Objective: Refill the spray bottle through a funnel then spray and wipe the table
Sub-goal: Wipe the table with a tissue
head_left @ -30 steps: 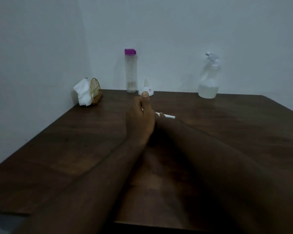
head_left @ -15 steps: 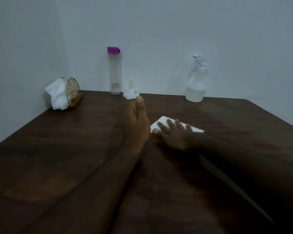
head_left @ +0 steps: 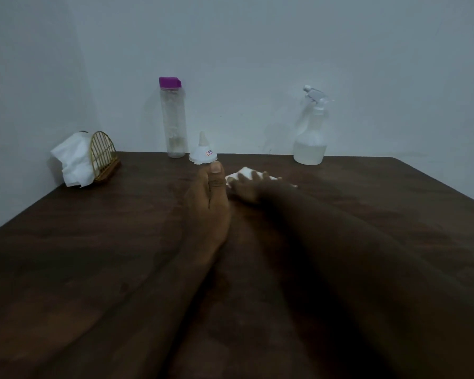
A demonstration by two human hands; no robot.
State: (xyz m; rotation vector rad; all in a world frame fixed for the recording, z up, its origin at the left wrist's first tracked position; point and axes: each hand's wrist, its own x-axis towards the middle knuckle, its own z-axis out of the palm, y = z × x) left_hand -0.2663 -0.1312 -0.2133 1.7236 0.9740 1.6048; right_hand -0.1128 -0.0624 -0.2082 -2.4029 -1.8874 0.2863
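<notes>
Head view, wiping step. The right hand point(head_left: 246, 188) lies palm-down on a folded white tissue point(head_left: 245, 170), its fingers point(head_left: 255, 176) straight and spread apart, pressing the tissue flat to the dark bench point(head_left: 381, 214). The left hand point(head_left: 207, 203) stands on its edge just beside it, thumb uppermost. Its fingers are hidden on the far side, so whether they are curled or straight cannot be told.

The spray bottle point(head_left: 311, 132) stands upright at the rear wall, trigger head fitted and partly filled, well apart from both hands. The funnel point(head_left: 203, 154) sits upturned, spout up, just beyond the left thumb. A tall clear bottle point(head_left: 173, 119) with a purple cap stands beside it, and a wire holder point(head_left: 103, 157) with spare tissues point(head_left: 71, 160) stands in the left corner.

For a good wipe, keep the palm flat and the pressure even, lap each stroke over the last, and lift the left hand out of the path.

Open bench lies to the right, up to the slanting right edge. Strokes toward the rear should stop short of the funnel and bottles, which would likely tip easily.
</notes>
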